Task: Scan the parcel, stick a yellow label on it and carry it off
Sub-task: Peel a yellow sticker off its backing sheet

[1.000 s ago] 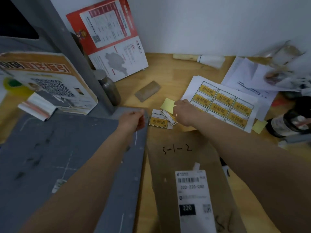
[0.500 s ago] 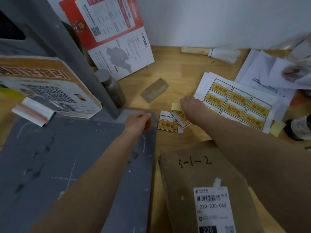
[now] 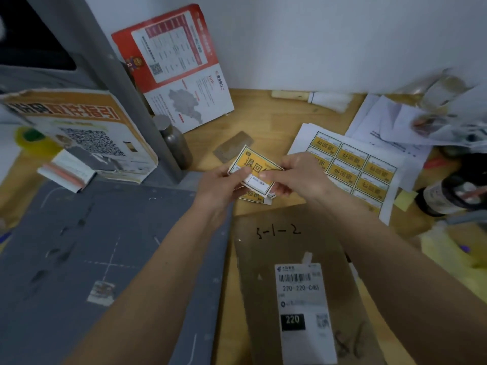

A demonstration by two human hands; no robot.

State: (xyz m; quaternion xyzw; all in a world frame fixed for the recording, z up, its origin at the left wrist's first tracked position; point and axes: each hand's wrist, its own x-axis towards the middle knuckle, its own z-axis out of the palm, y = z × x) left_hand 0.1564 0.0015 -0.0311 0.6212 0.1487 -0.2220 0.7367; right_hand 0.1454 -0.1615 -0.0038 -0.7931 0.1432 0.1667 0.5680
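Observation:
A flat brown parcel (image 3: 266,259) lies on the wooden table in front of me, marked "5-1-2" by hand and carrying a white shipping label (image 3: 303,309) with a barcode. Above its far edge both hands hold one yellow label (image 3: 254,164) lifted off the table. My left hand (image 3: 221,185) pinches its left side. My right hand (image 3: 297,172) pinches its lower right corner. Another cut yellow label (image 3: 254,197) lies on the table under my hands, partly hidden.
A sheet of several yellow labels (image 3: 353,167) lies to the right on white papers. A grey cutting mat (image 3: 79,259) covers the left. A grey post (image 3: 118,83), a small metal bottle (image 3: 175,143), leaflets, a brown block (image 3: 232,146) and a dark bottle (image 3: 453,196) stand around.
My right hand has picked a yellow label up from the small pile, and my left hand has left the mat's edge and come over to hold it too.

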